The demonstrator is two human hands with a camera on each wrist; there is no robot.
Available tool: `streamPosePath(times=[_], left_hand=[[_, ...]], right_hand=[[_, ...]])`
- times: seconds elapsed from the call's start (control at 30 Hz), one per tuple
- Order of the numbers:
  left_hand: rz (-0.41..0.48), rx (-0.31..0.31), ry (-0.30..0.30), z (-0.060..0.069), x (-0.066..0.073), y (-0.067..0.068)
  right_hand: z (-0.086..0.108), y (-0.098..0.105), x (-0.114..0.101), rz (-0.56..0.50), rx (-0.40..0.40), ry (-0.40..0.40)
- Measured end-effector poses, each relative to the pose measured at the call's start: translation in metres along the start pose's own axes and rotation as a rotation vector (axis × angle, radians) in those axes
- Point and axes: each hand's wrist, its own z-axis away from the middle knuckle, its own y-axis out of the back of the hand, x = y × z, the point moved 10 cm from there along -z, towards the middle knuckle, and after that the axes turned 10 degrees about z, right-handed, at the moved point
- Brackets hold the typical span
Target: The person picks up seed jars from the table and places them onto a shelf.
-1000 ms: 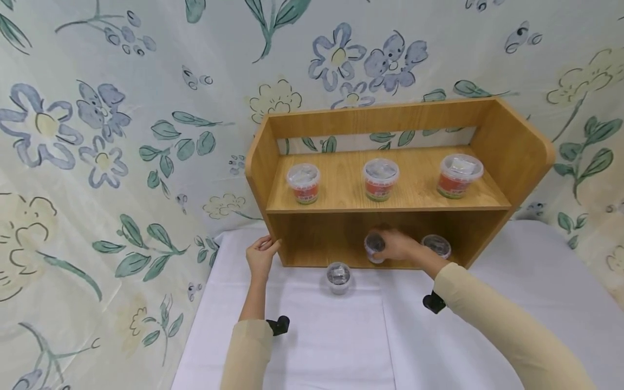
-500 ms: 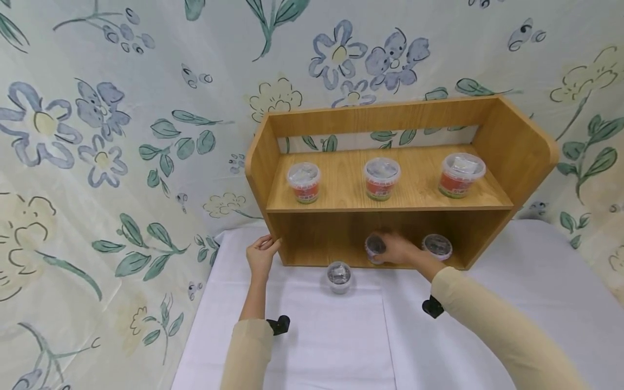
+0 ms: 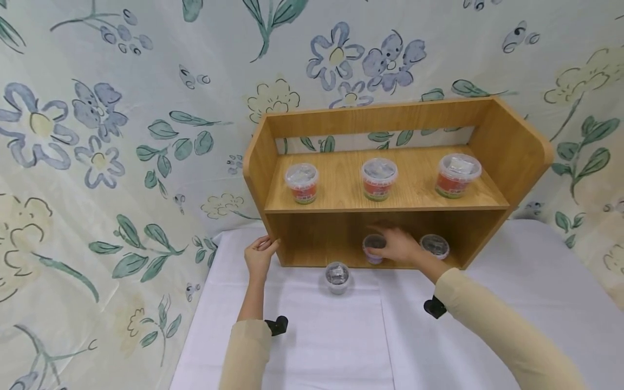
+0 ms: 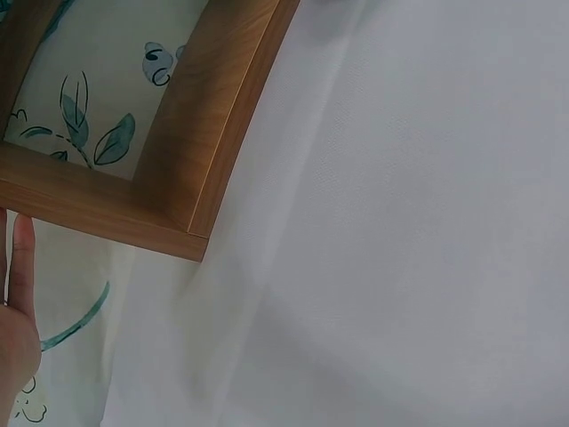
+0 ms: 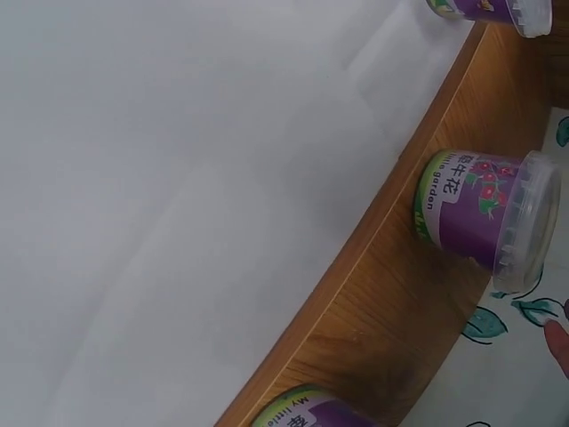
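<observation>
A wooden two-level shelf (image 3: pixel 385 208) stands on the table. My right hand (image 3: pixel 401 246) is around a small lidded plastic tub (image 3: pixel 374 244) in the lower compartment. In the right wrist view this tub (image 5: pixel 471 209) has a purple label with flowers, and a fingertip (image 5: pixel 557 342) shows apart from it. My left hand (image 3: pixel 258 259) touches the shelf's left side panel; in the left wrist view its straight fingers (image 4: pixel 24 267) meet the panel's outer face. Another tub (image 3: pixel 337 277) stands on the cloth before the shelf. A third (image 3: pixel 435 246) sits at the lower right.
Three tubs with red labels stand on the upper level: left (image 3: pixel 302 183), middle (image 3: pixel 379 179) and right (image 3: pixel 457 175). A white cloth (image 3: pixel 331 336) covers the table. A flowered curtain (image 3: pixel 161 81) hangs behind the shelf.
My right fingers have loosened from the purple tub and spread over its lid. The tub stays in the middle of the lower compartment. The left hand has not moved.
</observation>
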Motion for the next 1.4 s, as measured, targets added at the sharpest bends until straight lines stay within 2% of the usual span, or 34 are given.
streamPosePath(times=[0.2,0.4,0.53,0.8,0.9,1.23,1.4], left_hand=[[0.001,-0.018,0.000,0.001,0.000,0.000],[0.014,0.011,-0.005,0.002,-0.001,0.003],[0.004,0.033,-0.027,0.003,0.000,0.004],[0.004,0.039,-0.043,0.002,0.001,0.003],[0.005,0.036,-0.042,0.003,0.001,0.003],[0.012,0.031,-0.044,0.002,0.001,0.002],[0.016,0.033,-0.039,0.001,-0.001,0.002]], right_hand=[[0.002,0.013,-0.009,0.011,0.052,0.010],[0.013,0.015,-0.023,0.037,0.152,0.069],[0.022,0.014,-0.033,0.065,0.217,0.114],[0.034,0.004,-0.041,0.136,0.273,0.170],[0.035,0.003,-0.046,0.130,0.297,0.205],[0.027,0.003,-0.076,0.135,0.300,0.271],[0.022,0.000,-0.086,0.109,0.265,0.258]])
